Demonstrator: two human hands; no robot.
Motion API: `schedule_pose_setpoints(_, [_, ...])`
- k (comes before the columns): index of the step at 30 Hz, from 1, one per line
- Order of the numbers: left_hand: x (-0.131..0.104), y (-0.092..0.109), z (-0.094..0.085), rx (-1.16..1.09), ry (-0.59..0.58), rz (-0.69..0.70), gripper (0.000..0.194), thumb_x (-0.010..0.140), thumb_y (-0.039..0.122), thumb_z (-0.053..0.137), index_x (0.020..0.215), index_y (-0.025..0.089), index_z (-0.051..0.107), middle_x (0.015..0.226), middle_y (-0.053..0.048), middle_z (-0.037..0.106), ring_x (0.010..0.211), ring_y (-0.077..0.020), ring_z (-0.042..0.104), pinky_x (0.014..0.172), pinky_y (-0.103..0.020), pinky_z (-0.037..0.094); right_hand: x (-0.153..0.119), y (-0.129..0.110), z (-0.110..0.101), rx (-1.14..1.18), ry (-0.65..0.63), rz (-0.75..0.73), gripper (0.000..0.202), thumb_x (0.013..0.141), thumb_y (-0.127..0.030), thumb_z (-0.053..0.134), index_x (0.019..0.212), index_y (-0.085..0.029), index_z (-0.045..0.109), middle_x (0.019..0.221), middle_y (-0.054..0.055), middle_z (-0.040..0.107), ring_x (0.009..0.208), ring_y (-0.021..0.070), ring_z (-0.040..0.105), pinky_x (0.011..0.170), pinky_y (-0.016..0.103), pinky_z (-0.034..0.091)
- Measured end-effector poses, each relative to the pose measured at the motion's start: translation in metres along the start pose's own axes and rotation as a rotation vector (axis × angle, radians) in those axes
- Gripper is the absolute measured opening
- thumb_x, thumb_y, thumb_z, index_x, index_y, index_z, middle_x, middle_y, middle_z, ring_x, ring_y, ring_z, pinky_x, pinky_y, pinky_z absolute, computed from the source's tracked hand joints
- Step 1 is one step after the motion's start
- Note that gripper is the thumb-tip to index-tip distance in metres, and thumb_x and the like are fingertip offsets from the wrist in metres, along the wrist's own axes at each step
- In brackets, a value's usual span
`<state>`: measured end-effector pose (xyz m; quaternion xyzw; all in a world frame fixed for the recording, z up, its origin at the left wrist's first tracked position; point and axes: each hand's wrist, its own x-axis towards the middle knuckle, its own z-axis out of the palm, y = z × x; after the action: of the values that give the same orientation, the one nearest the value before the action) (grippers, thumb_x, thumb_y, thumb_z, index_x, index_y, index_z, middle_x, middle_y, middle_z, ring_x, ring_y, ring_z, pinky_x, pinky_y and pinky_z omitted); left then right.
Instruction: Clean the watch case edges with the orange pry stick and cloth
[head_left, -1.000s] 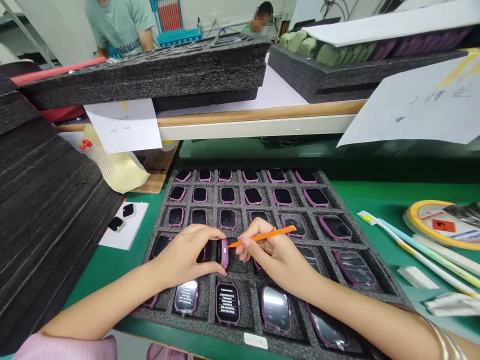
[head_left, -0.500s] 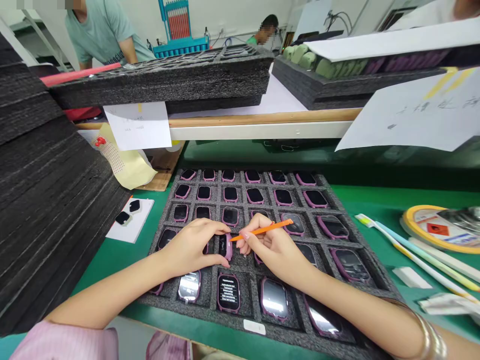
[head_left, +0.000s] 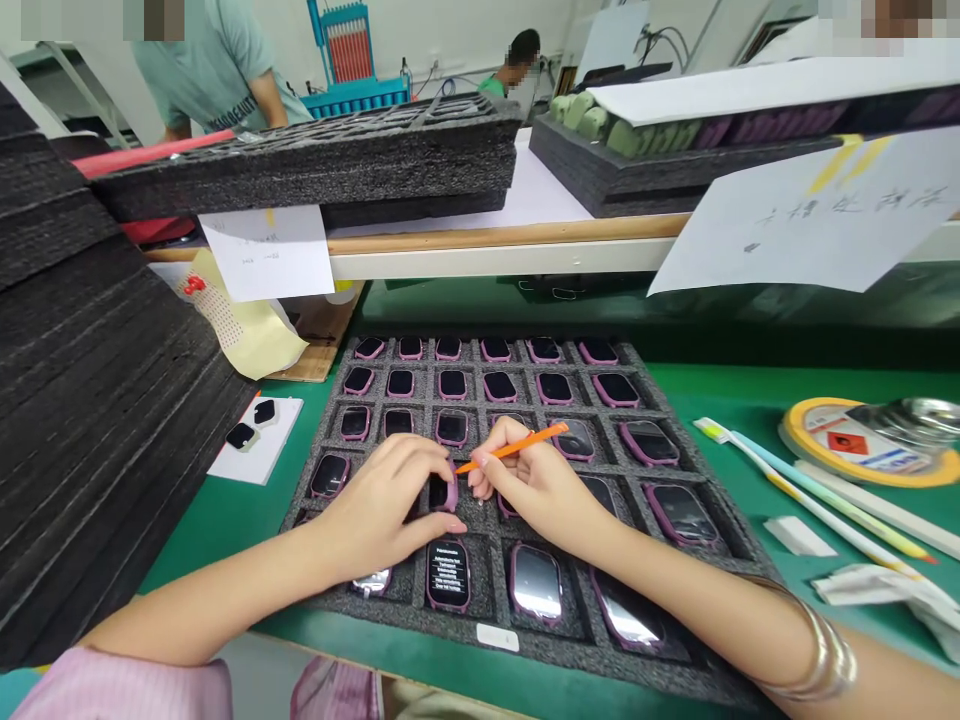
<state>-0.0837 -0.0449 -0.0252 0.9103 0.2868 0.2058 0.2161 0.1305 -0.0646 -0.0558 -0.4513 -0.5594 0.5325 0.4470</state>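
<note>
My left hand (head_left: pixel 390 495) curls around a purple-framed smartwatch (head_left: pixel 444 492), the forefinger at its upper end and the thumb by its lower end. That watch stands tilted, its side turned to the right, and the hand hides part of it. Between the thumb and fingers of my right hand (head_left: pixel 536 480) is a thin orange stick (head_left: pixel 517 447). Its pointed tip is at the right side of the tilted watch. Both hands are over a dark grey foam tray (head_left: pixel 480 530) with rows of similar watches. Nearest me, one watch (head_left: pixel 448 575) has white text lit on its screen.
Two small watches lie on a white pad (head_left: pixel 259 460) at left, beside tall stacked black foam trays (head_left: pixel 90 420). Toothbrushes (head_left: pixel 810 485), a white block (head_left: pixel 800 536) and a yellow-rimmed round container (head_left: pixel 862 445) lie at right. A shelf (head_left: pixel 510 262) with hanging papers crosses behind; co-workers are beyond.
The view has shifted slightly, so the tray sits a little further left. My left fingers have moved further over the watch, and the thumb lies lower. The orange stick remains at the watch's side.
</note>
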Motion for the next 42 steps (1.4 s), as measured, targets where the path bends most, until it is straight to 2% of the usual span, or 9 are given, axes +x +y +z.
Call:
schedule_pose_setpoints(2, [-0.007, 0.013, 0.003, 0.038, -0.044, 0.092, 0.019, 0.095, 0.038, 0.064, 0.099, 0.02, 0.065, 0.121, -0.013, 0.064, 0.12, -0.0283, 0.059, 0.103, -0.047, 0.049, 0.0, -0.001, -0.001, 0.014, -0.003, -0.003, 0.032, 0.09, -0.049, 0.064, 0.083, -0.022, 0.048, 0.069, 0.001, 0.068, 0.061, 0.0152, 0.068, 0.062, 0.031, 0.059])
schedule_pose_setpoints(6, [-0.028, 0.031, 0.009, 0.161, -0.136, 0.222, 0.039, 0.09, 0.054, 0.063, 0.106, 0.018, 0.069, 0.141, -0.023, 0.053, 0.137, -0.0418, 0.046, 0.107, -0.062, 0.045, -0.005, -0.006, -0.004, 0.032, 0.022, -0.019, 0.034, 0.089, -0.052, 0.065, 0.082, -0.022, 0.05, 0.071, 0.001, 0.066, 0.062, 0.0145, 0.067, 0.062, 0.03, 0.058])
schedule_pose_setpoints(9, [-0.046, 0.033, 0.013, 0.199, -0.086, 0.14, 0.032, 0.092, 0.045, 0.065, 0.113, 0.021, 0.068, 0.139, -0.021, 0.056, 0.139, -0.0401, 0.045, 0.107, -0.064, 0.045, -0.015, -0.01, -0.005, -0.008, 0.012, -0.092, 0.029, 0.093, -0.046, 0.062, 0.083, -0.021, 0.053, 0.075, 0.002, 0.064, 0.064, 0.0137, 0.066, 0.061, 0.027, 0.057])
schedule_pose_setpoints(13, [-0.063, 0.031, 0.02, 0.167, 0.081, 0.085, 0.023, 0.096, 0.03, 0.063, 0.118, 0.023, 0.066, 0.126, -0.012, 0.067, 0.127, -0.0276, 0.058, 0.108, -0.05, 0.048, -0.028, -0.012, -0.004, -0.046, -0.119, -0.256, 0.013, 0.099, -0.028, 0.054, 0.089, -0.021, 0.054, 0.08, 0.002, 0.063, 0.067, 0.013, 0.065, 0.062, 0.027, 0.056])
schedule_pose_setpoints(17, [-0.068, 0.029, 0.028, 0.149, 0.179, 0.104, 0.021, 0.095, 0.029, 0.066, 0.114, 0.02, 0.068, 0.124, -0.012, 0.07, 0.119, -0.024, 0.064, 0.106, -0.043, 0.05, -0.034, -0.013, 0.0, -0.062, -0.261, -0.298, 0.012, 0.099, -0.018, 0.049, 0.088, -0.022, 0.05, 0.08, 0.002, 0.064, 0.071, 0.0134, 0.065, 0.065, 0.027, 0.054])
schedule_pose_setpoints(22, [-0.068, 0.028, 0.03, 0.128, 0.165, 0.091, 0.022, 0.095, 0.032, 0.066, 0.114, 0.019, 0.065, 0.122, -0.012, 0.072, 0.118, -0.0244, 0.066, 0.105, -0.043, 0.052, -0.035, -0.011, 0.003, -0.114, -0.361, -0.285, 0.012, 0.098, -0.017, 0.048, 0.087, -0.02, 0.051, 0.079, 0.003, 0.063, 0.072, 0.0133, 0.066, 0.067, 0.027, 0.054])
schedule_pose_setpoints(34, [-0.071, 0.028, 0.032, -0.046, 0.096, -0.167, 0.046, 0.088, 0.044, 0.073, 0.121, 0.023, 0.049, 0.125, -0.009, 0.07, 0.119, -0.024, 0.064, 0.104, -0.042, 0.052, -0.036, -0.014, 0.001, -0.225, -0.409, -0.374, 0.012, 0.094, -0.012, 0.049, 0.087, -0.021, 0.05, 0.081, 0.004, 0.066, 0.072, 0.0136, 0.065, 0.065, 0.025, 0.053])
schedule_pose_setpoints(39, [-0.071, 0.031, 0.019, -0.014, -0.008, -0.183, 0.055, 0.09, 0.046, 0.07, 0.134, 0.024, 0.045, 0.128, -0.01, 0.064, 0.122, -0.0259, 0.058, 0.102, -0.044, 0.05, -0.03, -0.011, -0.004, 0.024, -0.205, -0.307, 0.013, 0.099, -0.016, 0.05, 0.088, -0.023, 0.051, 0.076, 0.0, 0.064, 0.069, 0.0122, 0.066, 0.066, 0.025, 0.056])
schedule_pose_setpoints(42, [-0.073, 0.03, 0.009, 0.118, -0.011, -0.158, 0.037, 0.092, 0.045, 0.067, 0.117, 0.021, 0.055, 0.124, -0.013, 0.061, 0.115, -0.03, 0.057, 0.096, -0.049, 0.05, -0.025, -0.007, -0.007, 0.121, -0.048, -0.225, 0.014, 0.1, -0.027, 0.055, 0.087, -0.023, 0.053, 0.073, -0.002, 0.063, 0.064, 0.0108, 0.066, 0.064, 0.023, 0.057])
